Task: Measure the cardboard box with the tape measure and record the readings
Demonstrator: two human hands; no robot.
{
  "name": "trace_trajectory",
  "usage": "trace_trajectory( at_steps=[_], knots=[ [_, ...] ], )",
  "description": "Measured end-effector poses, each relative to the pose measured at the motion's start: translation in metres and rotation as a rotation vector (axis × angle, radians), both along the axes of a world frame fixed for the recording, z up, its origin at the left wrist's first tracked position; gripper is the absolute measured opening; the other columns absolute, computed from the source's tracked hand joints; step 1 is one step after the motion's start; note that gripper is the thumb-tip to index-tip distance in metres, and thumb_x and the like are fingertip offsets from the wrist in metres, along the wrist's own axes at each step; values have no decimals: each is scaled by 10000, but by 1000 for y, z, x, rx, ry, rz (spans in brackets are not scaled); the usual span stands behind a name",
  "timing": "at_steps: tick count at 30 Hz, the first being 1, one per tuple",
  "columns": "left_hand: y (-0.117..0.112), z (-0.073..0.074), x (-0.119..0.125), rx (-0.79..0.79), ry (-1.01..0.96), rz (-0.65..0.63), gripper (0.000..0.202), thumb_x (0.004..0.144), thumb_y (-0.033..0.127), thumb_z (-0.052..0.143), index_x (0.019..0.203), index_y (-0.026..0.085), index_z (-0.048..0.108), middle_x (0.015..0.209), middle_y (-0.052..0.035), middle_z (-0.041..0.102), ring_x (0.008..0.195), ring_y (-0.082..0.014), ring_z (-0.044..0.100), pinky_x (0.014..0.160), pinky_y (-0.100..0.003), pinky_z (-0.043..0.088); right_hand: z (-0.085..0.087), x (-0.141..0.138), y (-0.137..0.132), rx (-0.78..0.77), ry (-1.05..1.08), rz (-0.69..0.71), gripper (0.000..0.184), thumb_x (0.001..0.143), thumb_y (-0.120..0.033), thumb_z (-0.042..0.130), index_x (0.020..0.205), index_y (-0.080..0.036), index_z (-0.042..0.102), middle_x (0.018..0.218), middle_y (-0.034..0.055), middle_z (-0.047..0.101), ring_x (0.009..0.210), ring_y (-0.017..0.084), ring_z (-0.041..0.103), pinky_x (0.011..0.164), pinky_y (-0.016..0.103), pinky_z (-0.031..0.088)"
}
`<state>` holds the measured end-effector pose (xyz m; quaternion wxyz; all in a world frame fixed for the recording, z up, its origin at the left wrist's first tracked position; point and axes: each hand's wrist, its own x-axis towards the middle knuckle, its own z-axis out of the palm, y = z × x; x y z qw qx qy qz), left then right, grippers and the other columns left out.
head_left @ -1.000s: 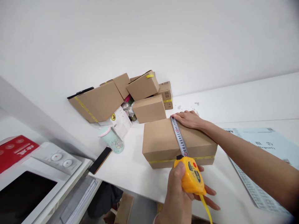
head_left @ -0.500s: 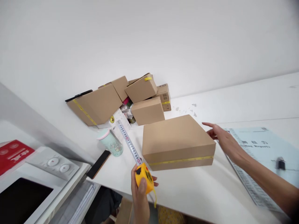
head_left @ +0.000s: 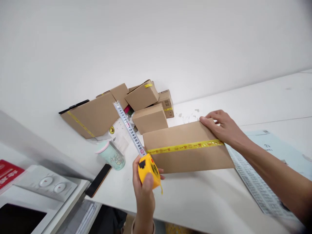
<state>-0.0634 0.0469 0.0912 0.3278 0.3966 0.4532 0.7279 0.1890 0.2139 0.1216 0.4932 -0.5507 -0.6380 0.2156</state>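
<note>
My left hand (head_left: pixel 145 187) is wrapped round a yellow tape measure (head_left: pixel 149 170). Its numbered blade (head_left: pixel 130 130) is drawn out, slanting up and to the left over the white table. Just right of it is a brown cardboard box (head_left: pixel 182 159), with a strip of printed yellow tape (head_left: pixel 187 147) along the side that faces me. My right hand (head_left: pixel 219 125) grips the box at its upper right corner, thumb on the near side and the other fingers partly hidden behind it.
Several cardboard boxes (head_left: pixel 151 118) are piled against the wall. A mint tumbler (head_left: pixel 113 156) and a phone (head_left: pixel 98 180) stand and lie at the left, beside a white microwave (head_left: pixel 46 191). Blue printed sheets (head_left: pixel 258 162) lie under my right forearm.
My right hand has gone from beside the box to holding its corner. The box has tipped up, showing its taped side more fully. The tape measure has risen slightly.
</note>
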Motion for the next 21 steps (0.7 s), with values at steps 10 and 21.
trace_trajectory(
  at_steps=[10,21],
  knots=[
    [-23,-38,65,-296,-191,-635,740,670,698,813,1234,275,588,1090,-45,589,663,-131,684,524,-232,587,2,-11,33,222,-131,253,319,991,-391,428,1163,-257,661,1014,60,726,918,253,649,782,383,509],
    [-34,-44,76,-323,-228,-650,666,720,686,788,1234,309,598,1176,-46,582,669,-122,691,530,-225,584,13,-16,32,476,-829,198,597,967,-140,393,1444,-446,582,1003,73,648,795,221,541,663,334,397]
  ],
)
